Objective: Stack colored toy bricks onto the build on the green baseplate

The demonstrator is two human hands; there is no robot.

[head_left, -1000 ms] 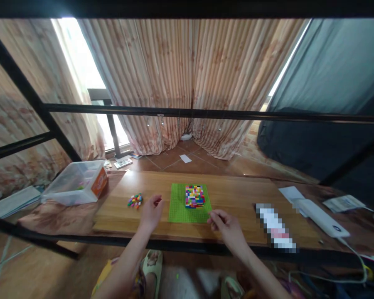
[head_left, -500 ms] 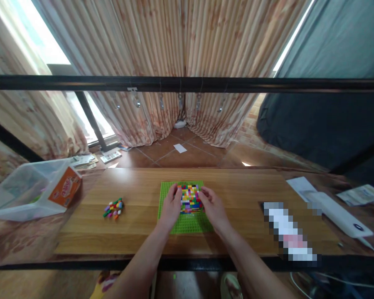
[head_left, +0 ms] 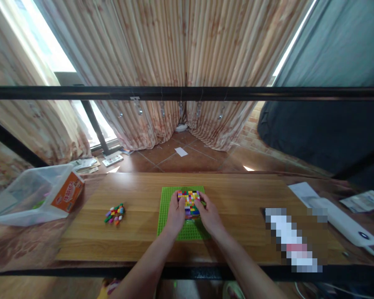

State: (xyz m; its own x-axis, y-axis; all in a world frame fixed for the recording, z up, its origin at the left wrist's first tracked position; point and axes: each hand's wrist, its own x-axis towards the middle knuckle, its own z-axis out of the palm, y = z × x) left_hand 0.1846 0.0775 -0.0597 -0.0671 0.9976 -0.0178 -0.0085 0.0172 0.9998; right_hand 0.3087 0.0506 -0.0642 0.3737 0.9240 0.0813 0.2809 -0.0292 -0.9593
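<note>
A block of many-coloured building bricks (head_left: pixel 191 203) stands over the green baseplate (head_left: pixel 166 207) in the middle of the wooden board. My left hand (head_left: pixel 176 209) grips its left side, the thumb lying on the top face. From the right, my right hand (head_left: pixel 207 209) clasps the opposite side, thumb also on top. Palms and fingers cover both side walls of the block. I cannot tell whether its underside is joined to the baseplate.
Loose bricks (head_left: pixel 114 214) lie in a small pile at the left of the wooden board (head_left: pixel 237 232). A clear plastic bin (head_left: pixel 34 187) with an orange label is farther left. At right are a blurred-out object (head_left: pixel 293 241) and a white power strip (head_left: pixel 343 220). A black bar (head_left: pixel 187 93) crosses ahead.
Both hands have closed in on the block of bricks, and the thumbs now rest on its top. The whole view has shifted slightly, so things sit lower in the picture.
</note>
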